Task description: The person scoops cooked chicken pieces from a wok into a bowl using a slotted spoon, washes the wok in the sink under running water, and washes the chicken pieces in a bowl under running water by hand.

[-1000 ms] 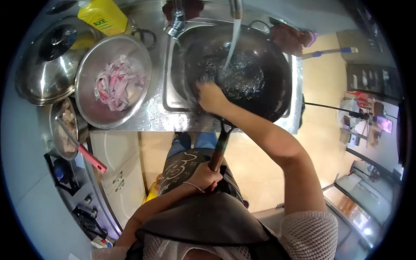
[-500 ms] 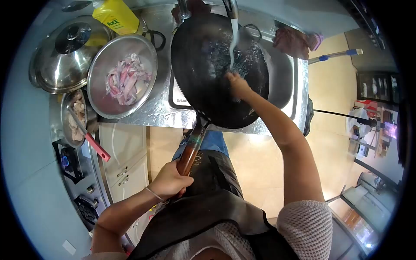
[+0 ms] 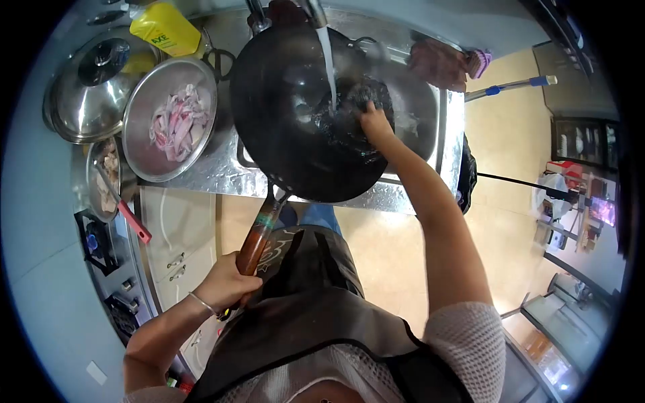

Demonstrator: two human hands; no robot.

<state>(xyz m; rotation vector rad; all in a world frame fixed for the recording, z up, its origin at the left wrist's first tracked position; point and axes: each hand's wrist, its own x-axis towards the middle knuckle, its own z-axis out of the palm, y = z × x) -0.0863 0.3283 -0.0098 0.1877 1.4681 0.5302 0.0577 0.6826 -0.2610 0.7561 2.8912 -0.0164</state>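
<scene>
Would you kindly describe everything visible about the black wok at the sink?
The large round black metal wok looks dark, wet and glossy inside. It has a long reddish-brown wooden handle and a small loop handle on its far rim. It is tilted over the steel sink, with tap water streaming into it. The left hand holds the handle's end in its grip; the right hand presses a dark scrubber inside the bowl.

A steel bowl [image 3: 171, 121] of pink strips sits between a lidded pot [image 3: 94, 80] and yellow bottle [image 3: 164, 28].
</scene>
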